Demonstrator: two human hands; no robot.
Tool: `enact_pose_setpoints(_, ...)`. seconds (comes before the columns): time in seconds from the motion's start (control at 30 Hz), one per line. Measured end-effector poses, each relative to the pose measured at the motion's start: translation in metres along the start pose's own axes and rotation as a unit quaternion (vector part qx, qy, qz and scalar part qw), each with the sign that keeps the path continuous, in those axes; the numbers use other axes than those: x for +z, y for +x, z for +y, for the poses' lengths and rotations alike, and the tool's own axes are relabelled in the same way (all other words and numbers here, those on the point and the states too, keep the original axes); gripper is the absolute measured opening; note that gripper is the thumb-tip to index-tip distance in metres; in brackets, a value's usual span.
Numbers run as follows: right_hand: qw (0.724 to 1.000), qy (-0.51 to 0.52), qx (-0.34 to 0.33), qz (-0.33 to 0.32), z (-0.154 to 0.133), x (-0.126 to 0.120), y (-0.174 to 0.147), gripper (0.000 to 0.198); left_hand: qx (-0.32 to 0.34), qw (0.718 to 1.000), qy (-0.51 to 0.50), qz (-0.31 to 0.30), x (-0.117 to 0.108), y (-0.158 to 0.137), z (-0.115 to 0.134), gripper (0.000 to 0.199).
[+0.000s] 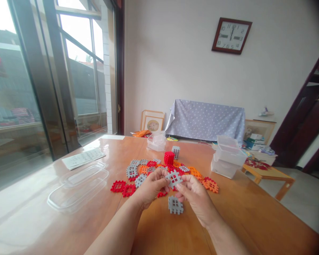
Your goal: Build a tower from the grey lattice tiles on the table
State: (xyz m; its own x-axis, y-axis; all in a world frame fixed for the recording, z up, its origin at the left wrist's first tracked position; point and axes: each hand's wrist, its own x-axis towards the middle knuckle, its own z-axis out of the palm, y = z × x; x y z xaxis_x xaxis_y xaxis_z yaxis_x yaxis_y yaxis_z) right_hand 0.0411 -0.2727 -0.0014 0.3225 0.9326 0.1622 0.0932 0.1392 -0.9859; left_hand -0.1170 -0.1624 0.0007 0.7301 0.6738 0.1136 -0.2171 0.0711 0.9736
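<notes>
Between my two hands is a grey square building piece (173, 179) with notched edges and a window-like grid, held above the table. My left hand (154, 187) pinches its left side, and my right hand (192, 193) grips its right side. Just below lies a small stack of grey building pieces (175, 205). Beyond my hands spreads a loose pile of red, grey and orange pieces, with red pieces (129, 190) at its left and orange ones (212, 185) at its right. A red stack (169, 158) and a grey stack (175, 152) stand behind it.
Clear plastic lids (78, 187) lie on the wooden table (154, 233) at left, near a written sheet (83, 158). A clear plastic box (156, 141) stands at the back, and stacked clear boxes (227, 157) stand at right. Beyond the right edge is a small wooden table (268, 175).
</notes>
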Motion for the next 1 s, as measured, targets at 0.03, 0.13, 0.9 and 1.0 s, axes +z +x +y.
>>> enact_pose_setpoints(0.03,0.999,-0.046,-0.025,-0.007,0.000,-0.003,0.000,0.044,0.001,1.000,0.002,0.005,0.000,0.000,0.000,0.026)
enact_pose_setpoints(0.13,0.971,-0.204,-0.123,-0.015,-0.002,-0.014,0.001,0.057,-0.012,1.000,0.026,0.003,0.000,-0.002,0.002,0.021)
enact_pose_setpoints(0.9,0.896,-0.408,-0.100,-0.146,0.017,-0.039,-0.001,0.047,-0.102,0.963,0.250,-0.007,0.000,-0.002,-0.011,0.015)
enact_pose_setpoints(1.0,0.891,-0.420,-0.091,-0.150,0.021,-0.038,0.000,0.043,-0.109,0.953,0.284,-0.012,-0.002,-0.002,-0.014,0.017)
